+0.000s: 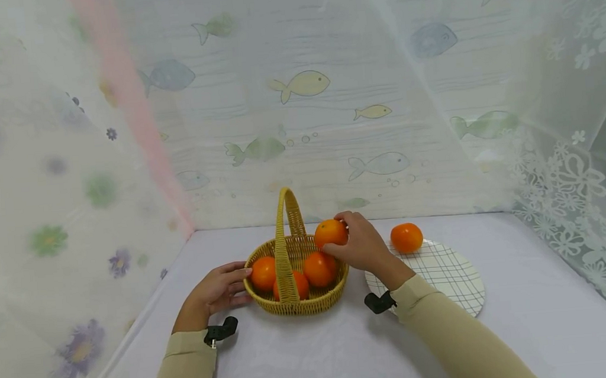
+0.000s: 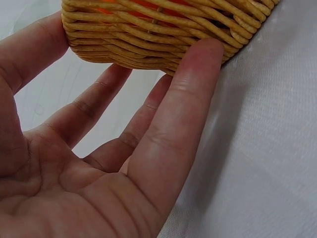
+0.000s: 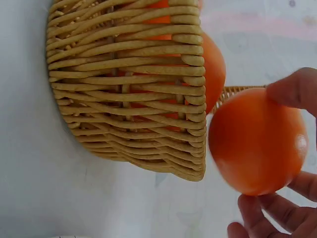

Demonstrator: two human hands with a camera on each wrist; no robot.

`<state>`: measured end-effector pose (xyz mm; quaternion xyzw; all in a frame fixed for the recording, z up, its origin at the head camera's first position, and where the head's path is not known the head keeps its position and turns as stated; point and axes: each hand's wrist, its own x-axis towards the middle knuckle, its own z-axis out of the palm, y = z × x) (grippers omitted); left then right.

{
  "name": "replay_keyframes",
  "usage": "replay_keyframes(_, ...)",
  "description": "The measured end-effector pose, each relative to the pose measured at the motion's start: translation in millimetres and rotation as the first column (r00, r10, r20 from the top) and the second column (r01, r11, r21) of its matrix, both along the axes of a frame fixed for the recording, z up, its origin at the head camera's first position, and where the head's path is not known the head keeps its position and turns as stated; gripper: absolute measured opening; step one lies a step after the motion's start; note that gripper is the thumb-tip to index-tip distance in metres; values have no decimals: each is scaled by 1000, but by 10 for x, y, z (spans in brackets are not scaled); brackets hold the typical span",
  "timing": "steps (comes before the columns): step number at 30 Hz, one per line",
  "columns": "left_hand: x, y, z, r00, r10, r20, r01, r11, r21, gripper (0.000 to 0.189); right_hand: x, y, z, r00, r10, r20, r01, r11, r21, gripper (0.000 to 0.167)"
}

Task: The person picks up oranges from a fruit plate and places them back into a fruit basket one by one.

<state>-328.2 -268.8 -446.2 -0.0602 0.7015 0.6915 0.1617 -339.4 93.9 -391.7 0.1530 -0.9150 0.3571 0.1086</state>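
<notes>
My right hand (image 1: 361,244) holds an orange (image 1: 331,233) between thumb and fingers, above the right rear part of a yellow wicker basket (image 1: 312,307). In the right wrist view that smooth, glossy orange (image 3: 257,141) is just beyond the basket's rim (image 3: 193,99). Several more oranges (image 1: 320,269) lie inside the basket, partly covered by its upright handle (image 1: 282,244). On the left, my left hand (image 1: 222,289) touches the basket's side with spread, fairly straight fingers (image 2: 173,129); its thumb lies at the rim.
To the right, a white plate with a dark grid pattern (image 1: 448,266) lies partly under my right forearm, with another orange (image 1: 406,238) at its far left edge. A white cloth (image 1: 316,360) covers the table. Fish-printed and flowered curtains (image 1: 297,112) hang behind and at the sides.
</notes>
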Motion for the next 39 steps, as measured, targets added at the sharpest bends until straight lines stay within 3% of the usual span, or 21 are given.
replay_keyframes(5, -4, 1, 10, 1000, -6, -10, 6, 1000, -3, 67, -31, -36, -38, 998, 63, -8, -63, 997, -36, 70)
replay_keyframes(11, 0, 2, -5, 1000, -8, -4, 8, 1000, 2, 68, -65, -146, -101, 992, 114, 62, -112, 993, -33, 67)
replay_keyframes(22, -14, -10, -22, 1000, -9, 3, 9, 1000, -2, 72, -63, -225, -138, 984, 81, 158, -78, 997, -23, 66)
replay_keyframes(32, -12, -10, -27, 1000, -10, -10, 9, 1000, -5, 73, -87, -270, -220, 984, 48, 174, -47, 999, -12, 62)
replay_keyframes(39, -15, -11, -28, 1000, -12, -11, 12, 1000, 0, 72, -48, -274, -172, 985, 8, 171, -8, 1000, 1, 58)
